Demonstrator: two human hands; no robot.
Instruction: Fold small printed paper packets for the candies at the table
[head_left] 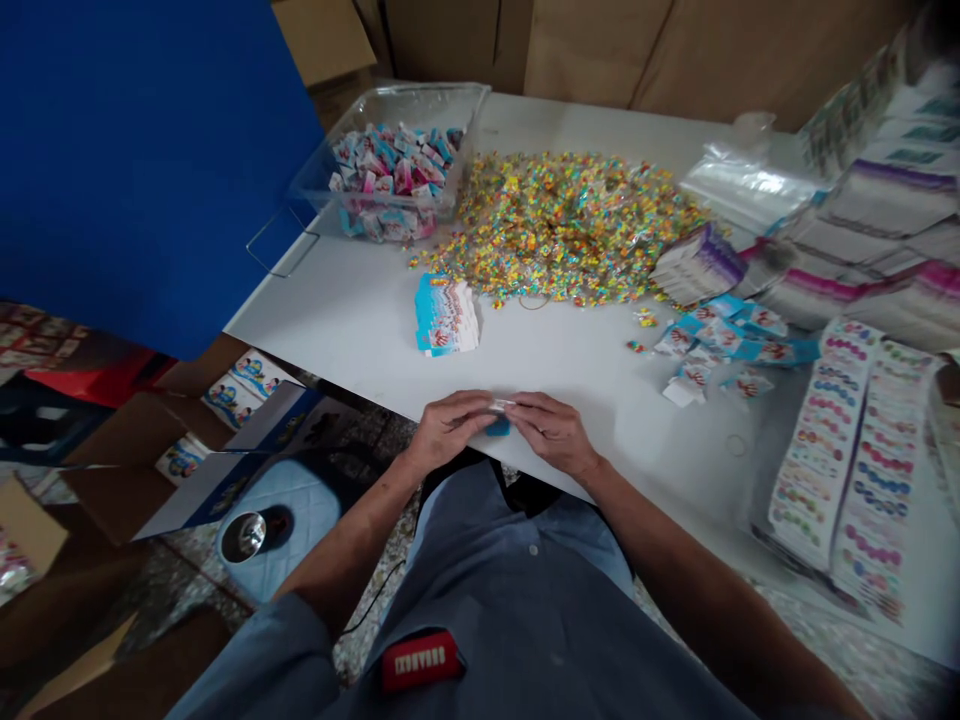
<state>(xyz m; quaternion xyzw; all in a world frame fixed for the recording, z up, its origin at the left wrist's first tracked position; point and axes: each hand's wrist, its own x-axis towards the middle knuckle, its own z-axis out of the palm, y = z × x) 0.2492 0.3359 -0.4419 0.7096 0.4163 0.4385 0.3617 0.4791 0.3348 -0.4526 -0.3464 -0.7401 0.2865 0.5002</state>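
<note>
Both hands meet at the table's near edge around a small blue and white cardboard box. My left hand pinches its left side, and my right hand has its fingers closed on the right side. Fingers cover much of the box, so its far side and any contents are hidden. Ahead and to the left lies a fanned stack of flat printed blue and white boxes. Beyond it spreads a large heap of tiny yellow, red and blue wrapped pieces. Several folded blue boxes lie at the right.
A clear plastic bin of small filled boxes stands at the back left. Sticker sheets and stacked flat cartons line the right side. Plastic bags lie behind. On the left are a padded stool holding a metal cup, and an open carton.
</note>
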